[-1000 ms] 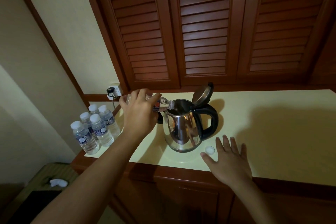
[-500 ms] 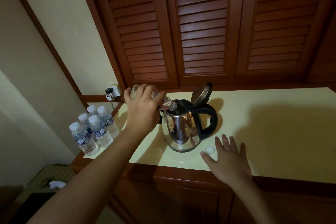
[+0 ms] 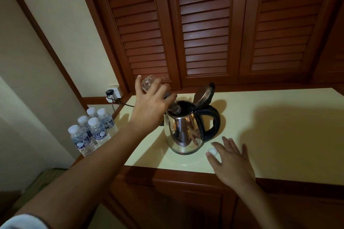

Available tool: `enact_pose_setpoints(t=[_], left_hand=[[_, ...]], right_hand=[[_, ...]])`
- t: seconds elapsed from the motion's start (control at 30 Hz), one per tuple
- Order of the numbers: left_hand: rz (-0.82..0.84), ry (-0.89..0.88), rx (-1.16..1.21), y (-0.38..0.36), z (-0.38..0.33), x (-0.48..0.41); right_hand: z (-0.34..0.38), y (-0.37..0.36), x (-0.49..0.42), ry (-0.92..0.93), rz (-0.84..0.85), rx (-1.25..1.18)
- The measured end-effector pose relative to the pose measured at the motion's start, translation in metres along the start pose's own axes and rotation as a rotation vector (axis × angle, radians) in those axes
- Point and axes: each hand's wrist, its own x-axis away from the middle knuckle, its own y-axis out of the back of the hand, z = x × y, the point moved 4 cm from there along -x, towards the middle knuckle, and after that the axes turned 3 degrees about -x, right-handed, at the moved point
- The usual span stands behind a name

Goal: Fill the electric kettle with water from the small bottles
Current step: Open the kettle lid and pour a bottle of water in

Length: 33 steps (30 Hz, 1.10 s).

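Steel kettle (image 3: 183, 134) near counter edge (image 3: 186, 166), right side open.

At frame centre, the rounded polished-steel kettle (image 3: 183, 132) gleams mirror-glossy, with a glossy black plastic handle (image 3: 210, 121). Clear, shiny plastic bottles (image 3: 91, 132) stand lower left. Red-brown louvred wooden doors (image 3: 202, 24) look smooth, semi-gloss; the pale-yellow countertop (image 3: 279, 126) is smooth and matt.

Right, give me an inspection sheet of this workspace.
Surface: pale counter on a wooden cabinet.
Job's things: steel kettle, lid up; bottle tipped neck-down into its mouth; five capped bottles at the left; white cap beside the kettle.
Clutter: nothing seen.
Grippers: left hand holds the tipped bottle; right hand open, flat by the cap.
Cables: black cord from the wall socket toward the kettle.
Surroundings: louvred doors behind.
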Motion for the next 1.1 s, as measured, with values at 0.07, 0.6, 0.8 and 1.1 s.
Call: enact_pose_setpoints(t=[0.07,0.6,0.8,1.1], left_hand=[[0.01,-0.022,-0.012,0.001,-0.001,-0.001],[0.076,0.124,-0.025,0.003,0.006,0.011],[0.088,0.38,0.323,-0.006,0.008,0.043],[0.171,0.452,1.321,-0.022,-0.053,0.138]], right_hand=[[-0.001,0.0,0.001,0.007,-0.009,-0.013],[-0.004,0.008,0.01,0.125,-0.243,-0.152],[0.003,0.019,0.02,0.152,-0.224,-0.277],[0.059,0.061,0.038,0.165,0.008,-0.496]])
